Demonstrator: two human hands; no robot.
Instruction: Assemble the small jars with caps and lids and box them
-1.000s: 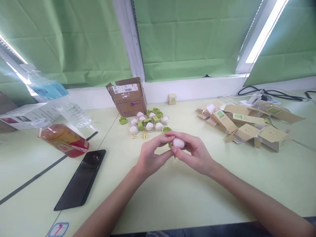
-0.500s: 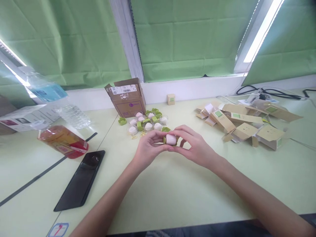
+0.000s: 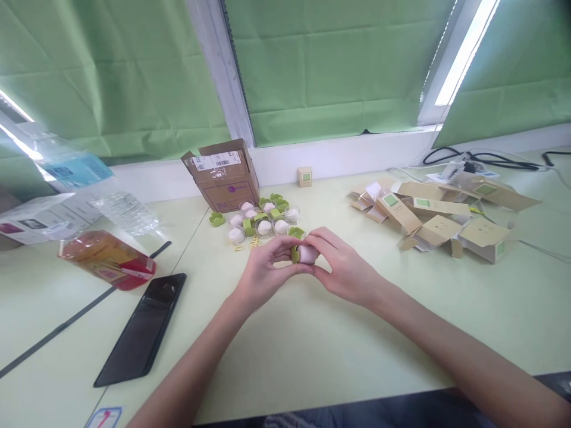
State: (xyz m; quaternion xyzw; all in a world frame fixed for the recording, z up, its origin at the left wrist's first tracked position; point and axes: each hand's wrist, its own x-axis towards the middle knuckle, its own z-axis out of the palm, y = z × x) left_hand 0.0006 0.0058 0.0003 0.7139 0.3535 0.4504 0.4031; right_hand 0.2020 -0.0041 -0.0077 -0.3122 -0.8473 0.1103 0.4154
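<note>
Between my two hands is a small pale pink rounded piece (image 3: 307, 254) with a green petal-shaped cover (image 3: 295, 254) on its left side. My left hand (image 3: 269, 268) pinches it from the left, thumb below and fingers above. From the right, the fingertips of my right hand (image 3: 342, 267) close on the same piece, and the hands nearly meet. Just beyond them lie several clear cups with pale round contents (image 3: 264, 227), among loose green petal-shaped covers (image 3: 217, 219). Small yellow pieces (image 3: 254, 242) lie near my left fingers.
An open cardboard box (image 3: 227, 184) stands behind the cups, with a small closed carton (image 3: 305, 176) by the wall. Opened cartons (image 3: 439, 229) pile up at right, near black cables (image 3: 499, 165). Left are a phone (image 3: 141, 330), a tea-coloured bottle (image 3: 109, 258) and a water bottle (image 3: 120, 205).
The view has shifted slightly. My right fingers have moved closer around the pink piece, covering its right side, where some green showed before. Both hands keep their hold.
</note>
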